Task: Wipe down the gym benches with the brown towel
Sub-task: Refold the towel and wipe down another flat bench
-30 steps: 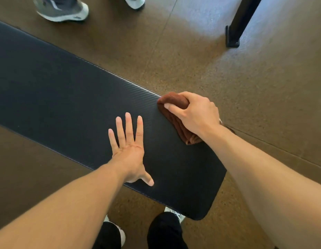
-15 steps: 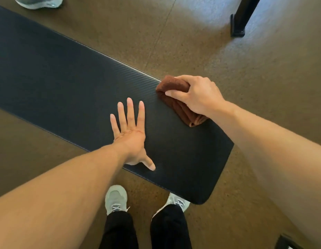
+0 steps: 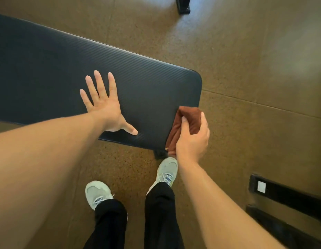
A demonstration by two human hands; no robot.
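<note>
On the left is the long black bench pad [image 3: 48,69]. It runs off the left side of my view. My left hand [image 3: 104,106] lies flat on the pad with the fingers straight and spread wide. It holds nothing. It just presses down to keep me steady.

Moving right, I come to the round end of the pad. Down near my side of that end is the brown towel [image 3: 189,119]. It is folded up and sits on the corner, half on the pad and half hanging over the edge. My right hand [image 3: 192,141] grips it, with my thumb on top and my fingers curled round the far side.

Below are my two pale shoes [image 3: 132,184] on the brown floor [image 3: 245,69]. At the far right is a black metal frame [image 3: 289,198] low on the floor.

What could go wrong? I think the towel could slip off the corner, since so little of it sits on the pad, and then I would wipe air. The loose end hangs near my right shoe, so I might step on it and tug it out of my grip.
</note>
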